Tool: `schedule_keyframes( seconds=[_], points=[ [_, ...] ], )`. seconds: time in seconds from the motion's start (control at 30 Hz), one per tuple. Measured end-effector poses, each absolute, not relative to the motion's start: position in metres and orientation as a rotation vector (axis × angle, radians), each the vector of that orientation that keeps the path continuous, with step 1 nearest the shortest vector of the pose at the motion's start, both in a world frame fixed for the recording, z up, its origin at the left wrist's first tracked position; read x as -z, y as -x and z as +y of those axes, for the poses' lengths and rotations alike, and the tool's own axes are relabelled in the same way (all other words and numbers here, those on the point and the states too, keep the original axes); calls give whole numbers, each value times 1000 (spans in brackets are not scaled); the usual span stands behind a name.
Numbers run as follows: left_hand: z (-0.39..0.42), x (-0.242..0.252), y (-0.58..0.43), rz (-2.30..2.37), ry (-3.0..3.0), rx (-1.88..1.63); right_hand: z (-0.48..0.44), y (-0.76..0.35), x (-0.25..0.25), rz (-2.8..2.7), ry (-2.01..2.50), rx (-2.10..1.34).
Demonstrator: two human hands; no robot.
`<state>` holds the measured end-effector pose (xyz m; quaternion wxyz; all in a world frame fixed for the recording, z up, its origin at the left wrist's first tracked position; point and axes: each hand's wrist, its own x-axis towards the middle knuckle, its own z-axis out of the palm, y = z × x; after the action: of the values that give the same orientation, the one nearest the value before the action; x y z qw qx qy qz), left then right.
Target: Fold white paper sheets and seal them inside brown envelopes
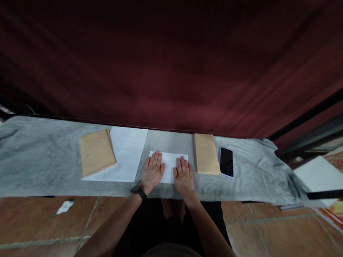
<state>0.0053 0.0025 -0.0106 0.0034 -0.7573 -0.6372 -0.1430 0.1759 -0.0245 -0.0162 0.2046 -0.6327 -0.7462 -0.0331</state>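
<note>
A small white sheet of paper (168,166), which looks folded, lies flat on the grey cloth in front of me. My left hand (153,168) rests palm down on its left part, fingers stretched out. On its right part my right hand (183,175) lies flat the same way. Just right of my right hand is a brown envelope (206,154). To the left of my left hand lies a larger white sheet (128,154), partly covered by several stacked brown envelopes (96,152).
The grey cloth (47,154) covers a long narrow table. A phone (226,161) with a dark screen lies right of the brown envelope. A dark red curtain (169,77) hangs behind the table's far edge. A crumpled white scrap (64,207) is on the tiled floor.
</note>
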Motion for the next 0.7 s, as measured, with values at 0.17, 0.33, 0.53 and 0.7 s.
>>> schedule_keyframes(
  seconds=[0.17,0.33,0.53,0.7],
  points=[
    [-13,10,14,-2108,2223,487,-25,-176,17,-2055,1741,97],
    [-31,7,20,-2071,2202,566,-26,-175,18,-2051,1761,91],
    [-31,-10,19,-2299,2193,715,-26,-175,16,-2051,1771,91],
    [-17,-36,22,-2908,1911,1464,-26,-174,15,-2069,1807,39]
  ],
)
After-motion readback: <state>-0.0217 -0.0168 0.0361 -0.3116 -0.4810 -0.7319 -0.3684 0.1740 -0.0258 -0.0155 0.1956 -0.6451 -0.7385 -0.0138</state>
